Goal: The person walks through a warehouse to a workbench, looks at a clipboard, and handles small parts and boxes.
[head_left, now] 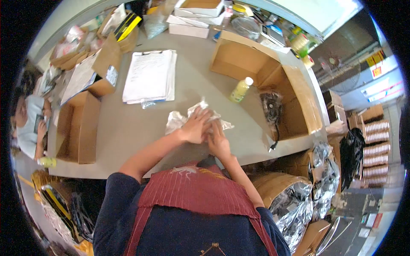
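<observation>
A crumpled white sheet (174, 121), whether cloth, paper or thin plastic I cannot tell, lies bunched on the grey table near its front edge. Over its middle, my left hand (195, 127) is closed on the sheet. Close beside it, my right hand (219, 143) grips the sheet too, its fingers touching the left ones. Both hands are slightly blurred, and parts of the sheet are hidden under them. A bottle of pale yellow liquid with a white cap (241, 90) stands to the right of the hands.
An opened cardboard box (299, 100) borders the table's right side, with a bundled black cable (272, 112) beside it. Papers on a clipboard (150, 77) lie farther back. Another open box (79, 128) stands left, near a seated person (32, 123). White boxes (188, 29) line the back.
</observation>
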